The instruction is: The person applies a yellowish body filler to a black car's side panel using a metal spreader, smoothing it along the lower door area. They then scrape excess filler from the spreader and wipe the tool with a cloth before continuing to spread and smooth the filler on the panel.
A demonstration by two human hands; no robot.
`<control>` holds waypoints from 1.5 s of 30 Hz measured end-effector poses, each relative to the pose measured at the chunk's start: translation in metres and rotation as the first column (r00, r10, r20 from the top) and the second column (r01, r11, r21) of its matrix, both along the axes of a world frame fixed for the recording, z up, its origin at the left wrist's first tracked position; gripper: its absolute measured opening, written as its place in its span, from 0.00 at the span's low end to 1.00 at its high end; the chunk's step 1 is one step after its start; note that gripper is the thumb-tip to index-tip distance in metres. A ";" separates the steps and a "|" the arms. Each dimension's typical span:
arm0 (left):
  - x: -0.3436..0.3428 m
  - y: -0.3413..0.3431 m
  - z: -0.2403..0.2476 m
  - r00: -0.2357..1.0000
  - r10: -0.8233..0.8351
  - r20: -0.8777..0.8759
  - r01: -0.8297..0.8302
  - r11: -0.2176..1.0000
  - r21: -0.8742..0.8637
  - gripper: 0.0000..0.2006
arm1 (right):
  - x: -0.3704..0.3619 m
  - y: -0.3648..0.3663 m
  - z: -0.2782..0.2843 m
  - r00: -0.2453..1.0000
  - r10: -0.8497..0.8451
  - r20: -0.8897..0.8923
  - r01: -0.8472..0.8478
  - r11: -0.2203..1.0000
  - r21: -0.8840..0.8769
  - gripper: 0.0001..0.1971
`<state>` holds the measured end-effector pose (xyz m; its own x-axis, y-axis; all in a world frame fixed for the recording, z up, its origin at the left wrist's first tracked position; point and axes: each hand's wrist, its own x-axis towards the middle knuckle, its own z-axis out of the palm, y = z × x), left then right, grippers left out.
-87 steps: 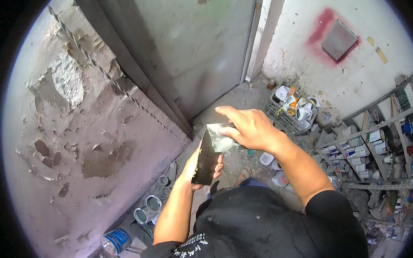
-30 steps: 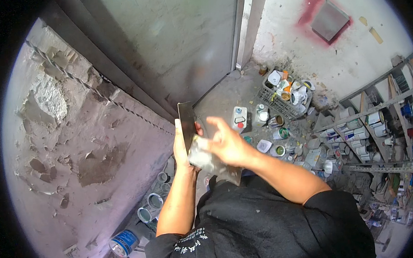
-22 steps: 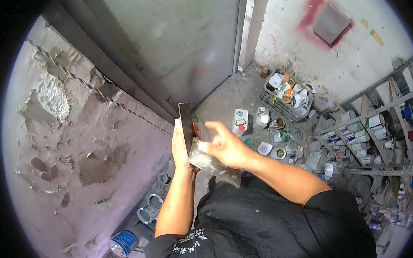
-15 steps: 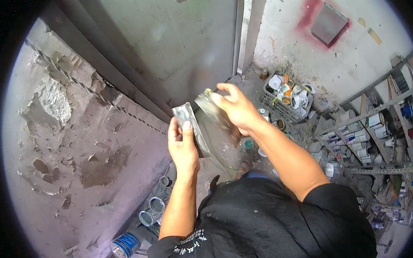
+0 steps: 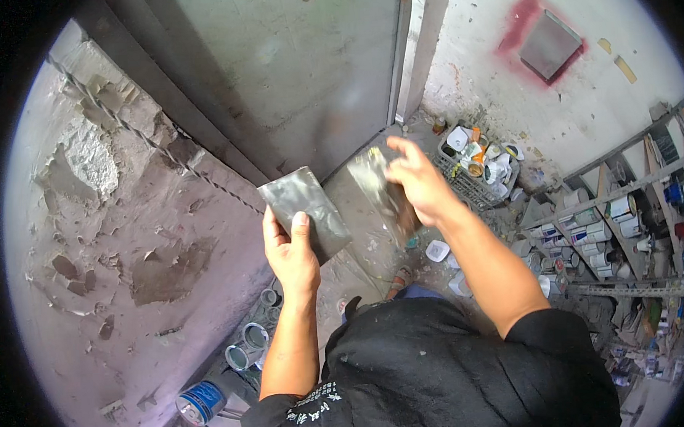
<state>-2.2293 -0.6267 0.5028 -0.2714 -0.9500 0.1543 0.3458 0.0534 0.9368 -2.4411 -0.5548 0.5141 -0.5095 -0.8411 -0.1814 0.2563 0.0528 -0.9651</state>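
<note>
Found left hand (image 5: 292,263) clamped on a grey rectangular plate (image 5: 315,207), with thumb pressed over its lower part and remaining fingers (image 5: 271,228) at its left edge and underneath, largely hidden. Noted plate tilted in front of the torso, with its shiny, streaked face turned up. Found right hand (image 5: 423,188) closed on a dark, motion-blurred blade (image 5: 379,189), with thumb at its face and one finger extended beyond; cannot tell how the hidden fingers bear on it from behind. Observed yellow residue (image 5: 375,152) at the blade's upper end. Recorded plate and blade apart, near each other, held above the floor (image 5: 369,269). Noted beyond both a grey door (image 5: 306,85). Recorded at left a peeling wall (image 5: 156,317) with a twisted cable (image 5: 152,142) along it, and at its foot two open cans (image 5: 245,358) and a blue can (image 5: 200,403). Observed at right a crate (image 5: 472,189) filled with assorted containers, a white tub (image 5: 437,250), shelves (image 5: 618,237) stacked with tins (image 5: 623,206), and, on a white wall (image 5: 480,62), a grey box (image 5: 551,46) edged with red paint (image 5: 520,22).
</note>
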 end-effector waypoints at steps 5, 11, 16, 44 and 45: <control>0.002 0.000 0.010 0.941 0.081 -0.328 -0.026 0.986 0.168 0.23 | 0.055 0.046 -0.018 0.953 0.144 0.265 -0.107 0.983 -0.149 0.36; -0.004 -0.003 0.020 0.913 0.170 -0.371 0.035 0.873 0.486 0.19 | 0.111 0.061 -0.017 0.893 0.181 0.412 -0.020 0.930 -0.366 0.35; -0.008 0.003 0.024 0.897 0.076 -0.436 0.194 0.819 0.541 0.17 | 0.095 0.041 -0.014 0.884 0.078 0.460 0.127 0.908 -0.399 0.33; 0.012 0.020 0.027 0.823 -0.208 -0.528 0.209 0.976 -0.060 0.26 | 0.115 0.069 -0.003 0.991 0.127 -0.037 -0.131 0.907 -0.400 0.27; 0.012 0.020 0.027 0.827 -0.207 -0.523 0.204 0.977 -0.064 0.26 | 0.114 0.071 -0.004 0.990 0.141 -0.030 -0.141 0.915 -0.377 0.26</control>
